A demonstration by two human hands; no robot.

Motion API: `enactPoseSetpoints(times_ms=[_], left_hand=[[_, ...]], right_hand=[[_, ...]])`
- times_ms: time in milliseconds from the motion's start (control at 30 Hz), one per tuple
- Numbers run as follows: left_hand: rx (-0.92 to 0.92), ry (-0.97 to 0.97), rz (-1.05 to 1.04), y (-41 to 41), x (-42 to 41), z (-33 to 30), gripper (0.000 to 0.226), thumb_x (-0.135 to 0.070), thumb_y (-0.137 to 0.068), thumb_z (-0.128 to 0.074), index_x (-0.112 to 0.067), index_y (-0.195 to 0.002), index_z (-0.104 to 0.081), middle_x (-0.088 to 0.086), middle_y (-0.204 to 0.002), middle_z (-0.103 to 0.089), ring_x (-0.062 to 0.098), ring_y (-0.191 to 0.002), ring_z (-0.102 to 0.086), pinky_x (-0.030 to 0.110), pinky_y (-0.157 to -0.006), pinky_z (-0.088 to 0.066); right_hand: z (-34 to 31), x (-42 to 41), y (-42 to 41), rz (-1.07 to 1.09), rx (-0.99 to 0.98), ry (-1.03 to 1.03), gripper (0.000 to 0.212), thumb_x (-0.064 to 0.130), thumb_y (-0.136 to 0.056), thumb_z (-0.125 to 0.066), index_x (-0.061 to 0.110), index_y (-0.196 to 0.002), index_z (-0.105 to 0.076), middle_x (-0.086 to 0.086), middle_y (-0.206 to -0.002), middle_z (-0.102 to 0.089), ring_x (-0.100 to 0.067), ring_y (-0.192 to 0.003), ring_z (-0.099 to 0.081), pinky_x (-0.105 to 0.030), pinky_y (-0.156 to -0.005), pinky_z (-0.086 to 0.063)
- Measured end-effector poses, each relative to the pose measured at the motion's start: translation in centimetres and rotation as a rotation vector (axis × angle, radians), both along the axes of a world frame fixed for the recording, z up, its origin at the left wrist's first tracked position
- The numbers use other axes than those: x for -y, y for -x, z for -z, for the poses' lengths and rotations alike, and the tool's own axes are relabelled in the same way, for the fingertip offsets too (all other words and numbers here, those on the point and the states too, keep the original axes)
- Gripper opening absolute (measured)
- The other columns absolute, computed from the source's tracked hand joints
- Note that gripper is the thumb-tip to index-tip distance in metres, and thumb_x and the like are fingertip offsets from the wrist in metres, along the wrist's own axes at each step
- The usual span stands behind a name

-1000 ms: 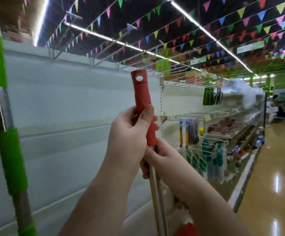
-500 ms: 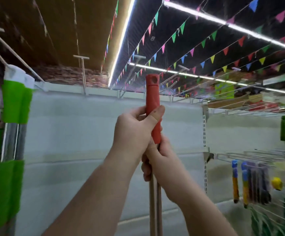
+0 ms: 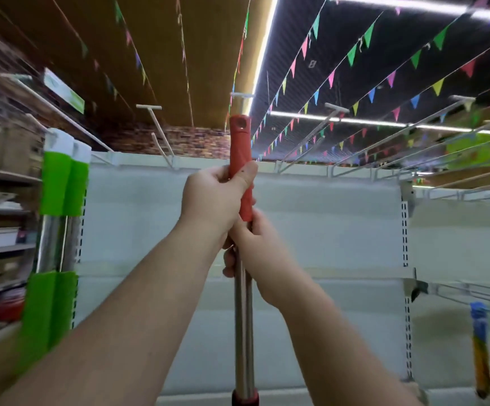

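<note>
Upright at the centre of view, in front of the white back panel of the shelving: a long pole with a red grip sleeve on top, a bare steel shaft beneath and a red collar at the bottom edge of view. Lower end out of sight, so cannot tell what sort of head is fitted.

Left hand wrapped round the lower half of the red grip sleeve, thumb laid up along its front. Right hand closed round the steel shaft directly below, touching the left hand. Both full fists, nothing slack.

Probably light for its length, a hollow tube by the look of it, and stiff. Long, though, so expect swing and leverage on the wrists from the unseen lower end. Polished and likely slick on the steel; matte on the sleeve, and probably the surer hold there.

Best to keep one hand on the sleeve for steering and the other on the shaft for bearing the weight. Set them further apart for more control.

Leave the hang hole at the very tip uncovered, as now, ready for a white peg hook just above it. Mind the green-sleeved poles hanging to the left, near but apart.
</note>
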State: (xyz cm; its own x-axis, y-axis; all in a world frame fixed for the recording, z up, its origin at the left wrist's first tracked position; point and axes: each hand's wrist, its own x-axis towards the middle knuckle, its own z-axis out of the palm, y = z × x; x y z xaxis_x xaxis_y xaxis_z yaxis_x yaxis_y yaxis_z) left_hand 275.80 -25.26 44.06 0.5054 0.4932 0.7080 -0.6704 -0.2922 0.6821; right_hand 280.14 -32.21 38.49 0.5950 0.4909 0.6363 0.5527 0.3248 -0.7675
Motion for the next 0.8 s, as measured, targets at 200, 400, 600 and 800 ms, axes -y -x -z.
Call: enactPoseSetpoints(times_ms=[200,400,600,800], left_hand=[[-0.015,-0.046,-0.066,-0.8,-0.7,-1.0,0.022,-0.037,-0.084,-0.081,-0.017,-0.075,-0.075,0.006,-0.074,-0.077,0.029,-0.071,-0.074,0.053,-0.08,-0.063],[-0.065,-0.067,-0.103,-2.3,-2.2,-0.6,0.022,-0.04,-0.09,-0.075,-0.022,-0.077,-0.072,0.003,-0.075,-0.078,0.018,-0.066,-0.076,0.034,-0.066,-0.066],[-0.242,-0.102,-0.046,-3.9,-4.0,-0.8,0.031,-0.036,-0.096,-0.068,-0.005,-0.102,-0.071,0.008,-0.09,-0.076,0.025,-0.08,-0.074,0.037,-0.074,-0.061],[-0.324,-0.163,-0.109,-5.1,-4.7,-0.7,0.029,-0.042,-0.096,-0.065,-0.013,-0.098,-0.069,0.015,-0.104,-0.076,0.038,-0.099,-0.073,0.05,-0.094,-0.058]], right_hand=[[-0.6,-0.8,-1.2,-0.052,-0.043,-0.033,0.024,0.044,-0.103,-0.05,0.021,-0.098,-0.052,-0.002,-0.077,-0.057,-0.01,-0.047,-0.051,-0.027,-0.047,-0.049],[-0.4,-2.3,-2.3,-0.034,-0.048,-0.012,0.021,0.044,-0.102,-0.049,0.024,-0.096,-0.049,-0.001,-0.072,-0.051,-0.008,-0.045,-0.049,-0.026,-0.046,-0.047],[0.0,-3.9,-3.9,0.02,-0.098,0.051,0.023,0.048,-0.101,-0.049,0.025,-0.106,-0.05,-0.004,-0.077,-0.051,-0.012,-0.053,-0.051,-0.027,-0.052,-0.051],[-0.1,-4.6,-5.1,0.041,-0.165,0.07,0.03,0.049,-0.1,-0.052,0.02,-0.108,-0.051,-0.004,-0.084,-0.057,-0.013,-0.059,-0.059,-0.027,-0.055,-0.055]])
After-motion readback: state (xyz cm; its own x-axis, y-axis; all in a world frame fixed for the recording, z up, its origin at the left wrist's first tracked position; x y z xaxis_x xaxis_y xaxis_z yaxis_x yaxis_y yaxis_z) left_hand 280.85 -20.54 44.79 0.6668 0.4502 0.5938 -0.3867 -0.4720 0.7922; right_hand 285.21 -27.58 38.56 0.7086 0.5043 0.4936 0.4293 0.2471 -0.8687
